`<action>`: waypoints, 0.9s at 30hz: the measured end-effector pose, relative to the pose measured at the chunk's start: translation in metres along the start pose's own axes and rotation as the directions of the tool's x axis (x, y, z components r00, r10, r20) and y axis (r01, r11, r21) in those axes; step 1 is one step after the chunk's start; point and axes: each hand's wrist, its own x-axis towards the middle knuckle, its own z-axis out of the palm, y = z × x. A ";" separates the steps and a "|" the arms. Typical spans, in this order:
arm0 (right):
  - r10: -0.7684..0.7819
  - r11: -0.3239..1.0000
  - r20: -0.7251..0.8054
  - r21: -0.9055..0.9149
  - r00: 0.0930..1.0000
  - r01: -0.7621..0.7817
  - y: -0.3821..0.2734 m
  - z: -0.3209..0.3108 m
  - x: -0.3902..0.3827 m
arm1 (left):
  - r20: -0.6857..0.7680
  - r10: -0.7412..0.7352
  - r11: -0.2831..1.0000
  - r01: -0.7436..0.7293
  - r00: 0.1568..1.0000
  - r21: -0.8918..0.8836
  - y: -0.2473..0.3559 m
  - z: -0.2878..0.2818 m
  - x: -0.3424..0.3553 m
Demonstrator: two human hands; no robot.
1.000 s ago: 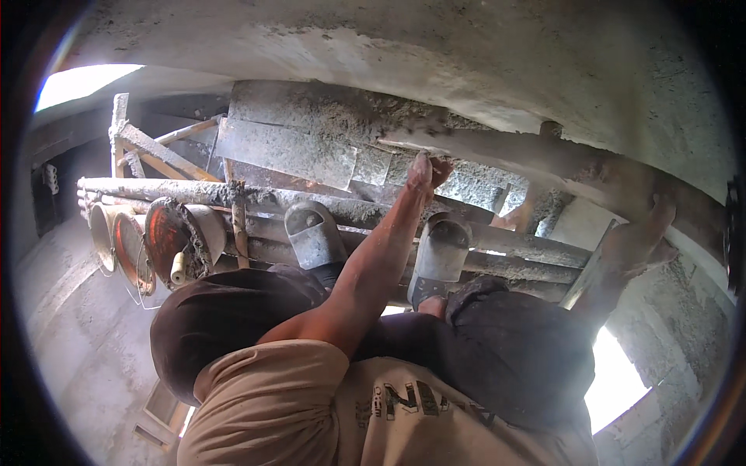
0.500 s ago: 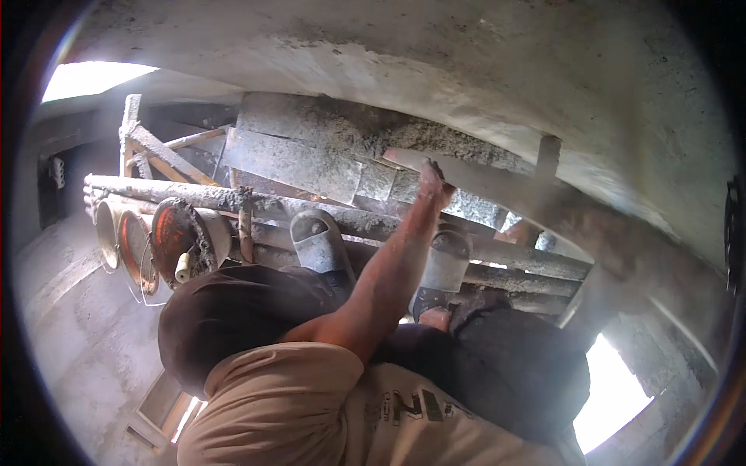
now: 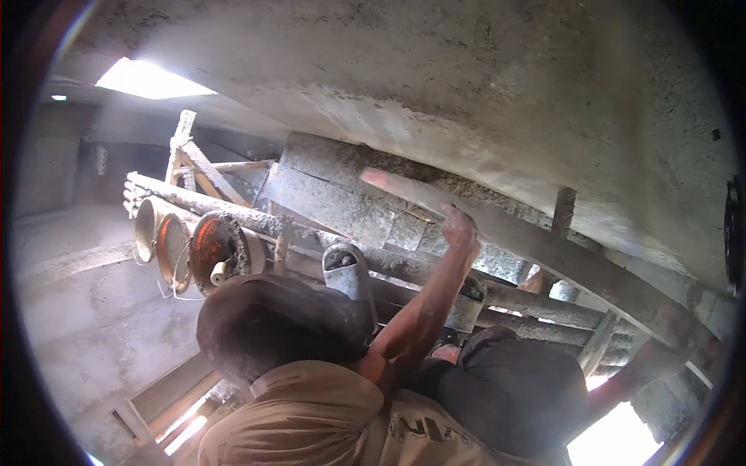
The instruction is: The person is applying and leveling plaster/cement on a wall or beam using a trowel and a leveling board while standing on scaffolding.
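A long, flat straightedge (image 3: 575, 267), reddish at its far-left tip, slants down to the right close to the rough plastered surface. My left hand (image 3: 460, 227) is closed round its lower edge near that tip, the arm stretched out. At the other end, in the dim right rim, my right hand (image 3: 702, 353) grips the straightedge; its fingers show poorly. Below the bar are my dark-clad knees (image 3: 509, 380) and a grey slipper (image 3: 351, 281) on one foot. The other slipper (image 3: 465, 311) is partly hidden behind my left forearm.
Mortar-crusted poles (image 3: 326, 242) form a scaffold under my feet, with gaps between them. Several buckets hang at its left, the nearest bucket (image 3: 250, 252) caked with mortar. A wooden upright (image 3: 563, 210) rises behind the straightedge. Grey boards (image 3: 334, 198) lie beyond the poles. Bright openings show left and lower right.
The view has tilted and shifted, so the scene sits lower and farther right. My right arm, blurred before, has moved down and outward along the straightedge. My left hand keeps its hold.
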 end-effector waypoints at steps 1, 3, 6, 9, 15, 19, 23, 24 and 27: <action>0.010 1.000 -0.042 -0.004 0.999 -0.011 0.009 -0.027 0.008 | 0.052 -0.181 0.955 0.188 0.982 -0.229 0.036 0.045 -0.055; 0.100 0.983 -0.049 0.157 0.994 -0.091 0.024 -0.024 0.003 | 0.076 -0.336 0.816 0.330 0.939 -0.475 0.124 0.052 -0.097; 0.278 0.818 0.088 0.500 0.956 -0.284 0.036 0.045 -0.027 | 0.007 0.112 0.804 -0.086 0.994 -0.588 0.152 -0.006 -0.055; 0.393 0.610 0.242 0.654 0.887 -0.448 0.050 0.101 -0.052 | -0.069 0.060 0.810 -0.089 0.996 -0.579 0.205 -0.055 -0.039; 0.392 0.474 0.352 0.715 0.850 -0.514 0.025 0.148 -0.047 | -0.220 -0.009 0.701 -0.151 0.975 -0.697 0.253 -0.096 -0.010; 0.319 0.442 0.425 0.724 0.847 -0.529 0.004 0.185 -0.047 | -0.196 0.106 0.678 -0.215 0.975 -0.703 0.293 -0.125 -0.018; 0.221 0.363 0.603 0.679 0.767 -0.638 -0.056 0.208 -0.051 | -0.287 0.132 0.718 -0.291 0.949 -0.633 0.342 -0.155 -0.012; 0.144 0.320 0.630 0.700 0.763 -0.638 -0.057 0.213 -0.048 | -0.278 0.130 0.744 -0.279 0.952 -0.608 0.355 -0.160 -0.011; 0.014 0.264 0.687 0.698 0.727 -0.665 -0.060 0.235 -0.041 | -0.396 0.030 0.792 -0.264 0.918 -0.550 0.393 -0.163 0.001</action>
